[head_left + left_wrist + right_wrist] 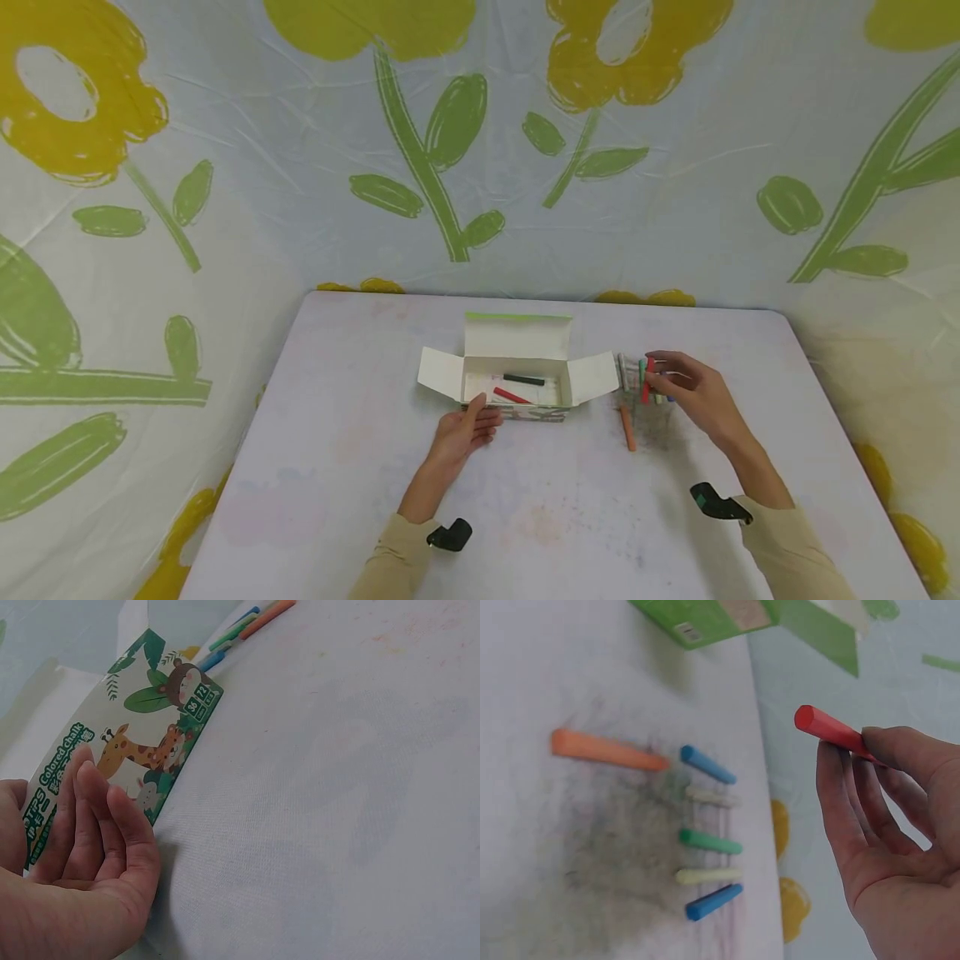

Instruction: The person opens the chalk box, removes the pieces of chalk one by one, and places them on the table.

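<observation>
An open cardboard chalk box (543, 413) with its flaps spread holds a dark green chalk stick (524, 380) and a red one (512, 396). At its front wall, my left hand (462, 431) grips the edge, thumb over the rim and fingers along the printed outside. "Colored chalk" is printed on that face of the box (139, 697) in the left wrist view. Right of the box, my right hand (693, 393) pinches another red chalk stick (832, 729) between thumb and fingers, raised above the table.
Below the right hand lie an orange chalk stick (607, 750), a green one (711, 842), two blue ones, including the blue stick (707, 765), and two pale ones, including the pale yellow stick (709, 876). Chalk dust smudges the white table (337, 400). A flower-printed cloth (300, 167) hangs behind.
</observation>
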The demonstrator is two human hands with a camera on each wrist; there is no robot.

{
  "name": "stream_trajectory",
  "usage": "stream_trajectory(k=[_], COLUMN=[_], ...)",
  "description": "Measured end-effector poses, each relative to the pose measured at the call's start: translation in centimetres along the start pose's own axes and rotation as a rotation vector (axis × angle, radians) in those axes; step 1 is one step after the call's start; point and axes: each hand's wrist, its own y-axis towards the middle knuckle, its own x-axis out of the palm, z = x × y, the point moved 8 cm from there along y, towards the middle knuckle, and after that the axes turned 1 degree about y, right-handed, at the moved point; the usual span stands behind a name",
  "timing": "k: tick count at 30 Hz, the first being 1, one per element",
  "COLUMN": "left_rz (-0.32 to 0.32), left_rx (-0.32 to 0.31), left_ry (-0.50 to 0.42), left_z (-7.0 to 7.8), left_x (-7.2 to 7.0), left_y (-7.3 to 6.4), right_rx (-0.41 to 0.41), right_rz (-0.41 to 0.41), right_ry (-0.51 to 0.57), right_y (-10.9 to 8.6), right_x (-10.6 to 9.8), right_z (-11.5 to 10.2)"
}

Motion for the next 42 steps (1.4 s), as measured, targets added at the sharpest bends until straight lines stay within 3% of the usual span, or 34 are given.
stream_trajectory(k=[11, 21, 33, 42], left_rz=[-0.001, 0.008, 0.000, 0.003], left_rx=[-0.004, -0.001, 0.001, 0.005], left_ry=[0.001, -0.003, 0.001, 0.006], left_z=[-0.1, -0.2, -0.1, 0.0], left_x=[-0.1, -0.1, 0.0, 0.0], left_y=[0.1, 0.2, 0.1, 0.1], right_rx=[0.049, 0.078, 0.042, 0.008], right_rz=[-0.048, -0.064, -0.016, 0.034], right_ry=[-0.042, -0.086, -0.199, -0.216], right_y=[-1.9, -2.7, -2.5, -2.3], right_x=[1.5, 2.9, 3.8, 2.7], right_z=[4.2, 6.4, 6.1, 4.2])
